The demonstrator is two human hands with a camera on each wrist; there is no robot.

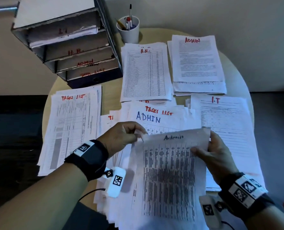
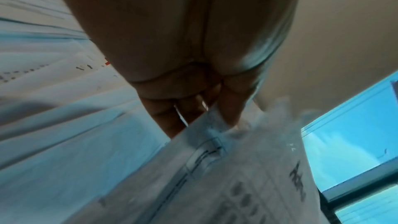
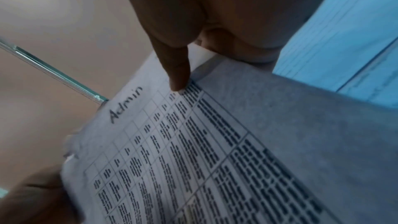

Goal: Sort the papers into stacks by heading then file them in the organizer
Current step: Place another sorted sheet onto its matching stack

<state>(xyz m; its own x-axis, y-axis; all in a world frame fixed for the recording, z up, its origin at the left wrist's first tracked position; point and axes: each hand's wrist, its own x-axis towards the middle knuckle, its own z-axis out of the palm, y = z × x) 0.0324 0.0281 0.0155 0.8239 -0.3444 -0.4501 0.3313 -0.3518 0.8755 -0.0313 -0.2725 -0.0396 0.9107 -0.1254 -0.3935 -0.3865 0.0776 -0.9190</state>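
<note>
A sheet headed "Admin" point(image 1: 169, 171) with a dense printed table is lifted above the unsorted pile point(image 1: 154, 120) at the table's front. My left hand point(image 1: 126, 135) pinches its top left corner, and my right hand point(image 1: 209, 151) grips its top right edge with the thumb on top. In the right wrist view the thumb point(image 3: 178, 74) presses on the Admin sheet point(image 3: 193, 151). In the left wrist view, my fingers point(image 2: 228, 108) pinch the paper's edge point(image 2: 237, 168). Sorted stacks lie around: Tasks List point(image 1: 71, 128), H.R. point(image 1: 146, 72), ADMIN point(image 1: 197, 63), I.T point(image 1: 226, 130).
A tiered organizer point(image 1: 66, 42) with trays labelled I.T, H.R., ADMIN and Tasks List stands at the back left; its I.T tray holds papers. A white cup of pens point(image 1: 128, 29) sits behind the H.R. stack. The round table's edge point(image 1: 237, 67) curves at the right.
</note>
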